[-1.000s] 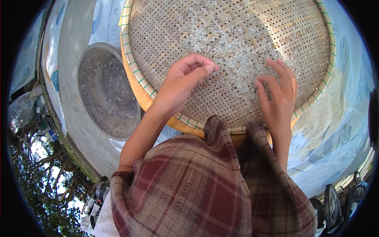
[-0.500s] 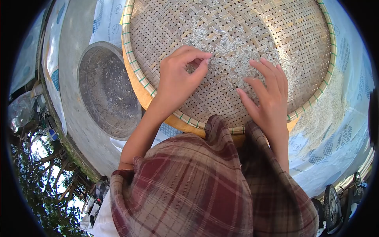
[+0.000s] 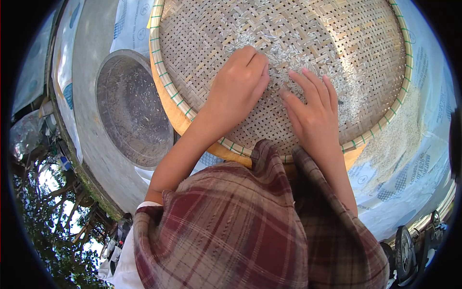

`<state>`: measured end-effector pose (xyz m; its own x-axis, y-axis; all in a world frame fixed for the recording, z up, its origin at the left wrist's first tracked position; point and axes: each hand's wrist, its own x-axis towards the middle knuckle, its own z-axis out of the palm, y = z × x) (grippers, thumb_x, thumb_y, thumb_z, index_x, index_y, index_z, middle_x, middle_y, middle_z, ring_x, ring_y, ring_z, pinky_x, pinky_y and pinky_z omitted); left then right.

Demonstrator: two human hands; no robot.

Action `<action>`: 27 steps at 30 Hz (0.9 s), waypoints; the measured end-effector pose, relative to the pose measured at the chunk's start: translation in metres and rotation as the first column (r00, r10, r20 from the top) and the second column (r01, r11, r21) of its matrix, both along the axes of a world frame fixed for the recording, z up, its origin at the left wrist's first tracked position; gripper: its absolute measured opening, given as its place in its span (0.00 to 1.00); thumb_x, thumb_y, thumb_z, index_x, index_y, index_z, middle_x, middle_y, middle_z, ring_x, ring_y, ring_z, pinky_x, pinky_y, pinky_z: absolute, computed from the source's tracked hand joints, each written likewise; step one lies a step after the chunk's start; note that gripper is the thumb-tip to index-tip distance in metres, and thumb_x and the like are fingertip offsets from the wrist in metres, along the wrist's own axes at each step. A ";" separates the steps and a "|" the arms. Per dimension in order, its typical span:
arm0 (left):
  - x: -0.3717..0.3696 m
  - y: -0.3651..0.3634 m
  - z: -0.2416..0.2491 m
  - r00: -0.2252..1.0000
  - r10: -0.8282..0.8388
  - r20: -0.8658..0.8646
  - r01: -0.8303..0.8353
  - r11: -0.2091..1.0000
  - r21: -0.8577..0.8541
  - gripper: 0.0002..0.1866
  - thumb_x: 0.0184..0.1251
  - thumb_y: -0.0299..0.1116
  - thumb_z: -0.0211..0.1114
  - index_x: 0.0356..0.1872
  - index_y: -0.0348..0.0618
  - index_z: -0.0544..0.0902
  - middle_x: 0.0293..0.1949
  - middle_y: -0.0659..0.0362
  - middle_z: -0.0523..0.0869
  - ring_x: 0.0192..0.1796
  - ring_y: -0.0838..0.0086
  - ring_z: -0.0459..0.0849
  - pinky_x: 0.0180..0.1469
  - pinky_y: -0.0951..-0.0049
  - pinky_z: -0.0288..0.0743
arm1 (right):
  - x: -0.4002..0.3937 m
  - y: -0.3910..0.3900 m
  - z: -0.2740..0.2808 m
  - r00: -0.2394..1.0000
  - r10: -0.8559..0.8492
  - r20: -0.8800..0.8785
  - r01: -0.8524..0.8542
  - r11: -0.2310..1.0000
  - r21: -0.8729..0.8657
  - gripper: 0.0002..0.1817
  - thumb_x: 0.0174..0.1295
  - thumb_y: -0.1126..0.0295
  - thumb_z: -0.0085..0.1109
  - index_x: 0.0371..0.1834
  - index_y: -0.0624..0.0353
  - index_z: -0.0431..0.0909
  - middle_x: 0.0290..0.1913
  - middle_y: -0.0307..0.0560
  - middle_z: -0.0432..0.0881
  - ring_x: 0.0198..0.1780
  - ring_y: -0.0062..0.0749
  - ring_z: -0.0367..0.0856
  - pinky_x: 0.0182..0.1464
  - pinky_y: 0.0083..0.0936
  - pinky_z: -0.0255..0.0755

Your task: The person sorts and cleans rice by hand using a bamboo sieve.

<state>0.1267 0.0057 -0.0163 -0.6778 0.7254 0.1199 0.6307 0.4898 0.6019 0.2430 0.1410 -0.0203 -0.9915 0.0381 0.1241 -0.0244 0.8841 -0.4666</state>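
A round woven bamboo tray (image 3: pixel 192 53) with green ties on its rim carries scattered white grains (image 3: pixel 284 53). Over the grains' left part is my left hand (image 3: pixel 239 84), its fingers curled down and closed; whatever they pinch is hidden beneath them. My right hand (image 3: pixel 315 111) rests palm down at the near right part of the grains, fingers apart and holding nothing.
Left of the tray stands a grey basin (image 3: pixel 132 108) with some grains in it. A yellowish rim (image 3: pixel 173 111) shows beneath the tray. More grain (image 3: pixel 392 144) lies on printed sheeting (image 3: pixel 375 212) at the right. A wheel (image 3: pixel 405 248) is at the lower right.
My left hand has moved slightly forward and turned downward, its fingertips now hidden. My right hand has shifted a little to the left over the grains.
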 end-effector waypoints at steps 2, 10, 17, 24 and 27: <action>0.000 -0.001 0.000 0.995 0.036 0.098 -0.038 0.999 0.017 0.05 0.53 0.23 0.61 0.31 0.35 0.76 0.31 0.52 0.77 0.34 0.60 0.79 0.37 0.66 0.74 | 0.002 0.001 -0.002 1.000 -0.019 0.000 0.019 1.000 -0.024 0.10 0.51 0.71 0.59 0.38 0.52 0.79 0.56 0.41 0.72 0.63 0.37 0.64 0.66 0.42 0.51; 0.010 -0.009 0.003 0.633 0.129 0.763 -0.377 0.913 0.158 0.07 0.56 0.24 0.59 0.37 0.37 0.78 0.31 0.56 0.81 0.35 0.74 0.80 0.36 0.78 0.73 | 0.000 0.000 -0.005 1.000 0.014 -0.021 -0.015 0.996 -0.088 0.09 0.50 0.70 0.59 0.36 0.51 0.79 0.56 0.41 0.72 0.63 0.35 0.64 0.67 0.42 0.50; 0.012 -0.014 0.003 0.927 -0.015 0.375 -0.040 0.990 0.138 0.07 0.51 0.22 0.60 0.33 0.37 0.80 0.31 0.56 0.78 0.33 0.69 0.79 0.35 0.75 0.73 | -0.001 0.005 -0.005 0.998 -0.033 -0.044 0.029 0.996 -0.086 0.06 0.48 0.72 0.59 0.31 0.54 0.77 0.54 0.42 0.73 0.62 0.37 0.66 0.65 0.42 0.54; 0.012 -0.012 -0.004 0.964 -0.255 -0.072 0.258 0.965 0.040 0.08 0.48 0.21 0.64 0.32 0.37 0.79 0.31 0.56 0.77 0.33 0.66 0.79 0.34 0.71 0.75 | -0.001 0.005 -0.007 0.997 -0.037 -0.064 0.031 0.995 -0.095 0.07 0.48 0.74 0.58 0.32 0.55 0.77 0.54 0.43 0.73 0.61 0.38 0.66 0.65 0.42 0.55; 0.012 -0.008 0.003 0.907 -0.394 -0.150 0.376 0.917 -0.131 0.10 0.44 0.22 0.65 0.31 0.35 0.77 0.32 0.57 0.76 0.34 0.67 0.78 0.34 0.71 0.75 | -0.002 0.003 -0.006 0.998 -0.036 -0.048 0.032 0.996 -0.084 0.09 0.48 0.74 0.58 0.35 0.56 0.77 0.54 0.43 0.73 0.61 0.38 0.66 0.65 0.42 0.55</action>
<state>0.1384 -0.0027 -0.0138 -0.3191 0.9396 0.1239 0.8700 0.2386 0.4314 0.2411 0.1440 -0.0263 -0.9823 0.0841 0.1674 -0.0195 0.8428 -0.5379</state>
